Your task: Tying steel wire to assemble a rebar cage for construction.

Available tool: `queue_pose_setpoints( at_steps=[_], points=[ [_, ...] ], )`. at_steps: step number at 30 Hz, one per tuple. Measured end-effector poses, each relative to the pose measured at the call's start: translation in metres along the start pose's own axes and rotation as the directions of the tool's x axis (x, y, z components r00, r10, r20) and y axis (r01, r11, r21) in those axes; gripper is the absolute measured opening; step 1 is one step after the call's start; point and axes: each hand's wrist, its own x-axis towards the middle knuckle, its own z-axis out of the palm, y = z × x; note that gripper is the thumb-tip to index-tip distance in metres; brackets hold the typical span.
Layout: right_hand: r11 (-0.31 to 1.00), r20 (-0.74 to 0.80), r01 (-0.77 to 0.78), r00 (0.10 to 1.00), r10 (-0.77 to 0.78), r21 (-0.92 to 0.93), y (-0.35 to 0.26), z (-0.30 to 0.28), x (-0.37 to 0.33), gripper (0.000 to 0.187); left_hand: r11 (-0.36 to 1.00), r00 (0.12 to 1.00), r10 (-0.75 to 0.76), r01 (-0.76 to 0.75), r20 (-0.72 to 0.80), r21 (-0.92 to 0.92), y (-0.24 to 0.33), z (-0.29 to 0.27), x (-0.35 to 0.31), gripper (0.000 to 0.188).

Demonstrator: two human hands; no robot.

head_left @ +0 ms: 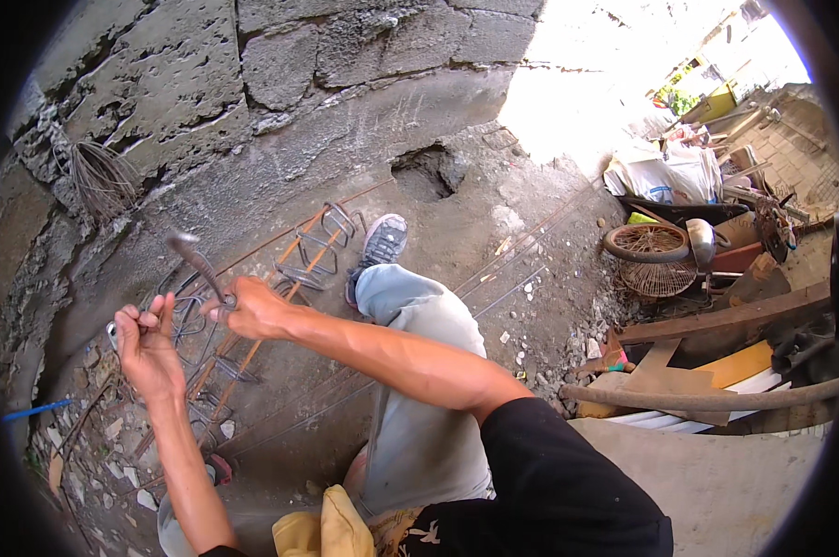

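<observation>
My right hand (252, 308) is closed around the lower end of a dark curved metal tool (200, 262). The tool's blurred, bent tip points up and left toward the wall. My left hand (148, 348) is raised just left of it with fingers curled together. A small shiny metal piece (113, 334) shows beside the left fingers; most of what they hold is hidden. Below both hands lies a rebar cage (294, 276), made of long rusty bars with dark square stirrups around them. Part of the cage is covered by my hands and right forearm.
A rough block wall (280, 70) runs behind, with a bundle of thin wire (101, 178) against it. A hole (429, 173) opens in the ground. Rubble lies at lower left. To the right are a spoked wheel (647, 243), white sacks (665, 174) and wooden boards (726, 316).
</observation>
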Motion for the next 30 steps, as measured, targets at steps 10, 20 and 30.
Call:
queue_pose_setpoints(
  at_steps=[10, 20, 30],
  points=[
    [0.907, 0.584, -0.421, 0.741, 0.331, 0.021, -0.033, -0.024, -0.005, 0.017, 0.85, 0.789, -0.527, 0.498, 0.316, 0.172, -0.018, -0.045, 0.008, 0.033],
    [0.672, 0.391, -0.736, 0.644, 0.658, 0.082, -0.025, -0.046, -0.008, 0.026, 0.487, 0.831, 0.04, -0.501, 0.555, 0.715, -0.083, 0.005, -0.057, 0.02],
    [0.789, 0.071, -0.369, 0.886, 0.458, -0.49, -0.029, -0.103, -0.015, 0.029, 0.671, 0.817, -0.576, 0.48, -0.009, 0.566, -0.167, -0.064, -0.043, 0.013]
  ],
)
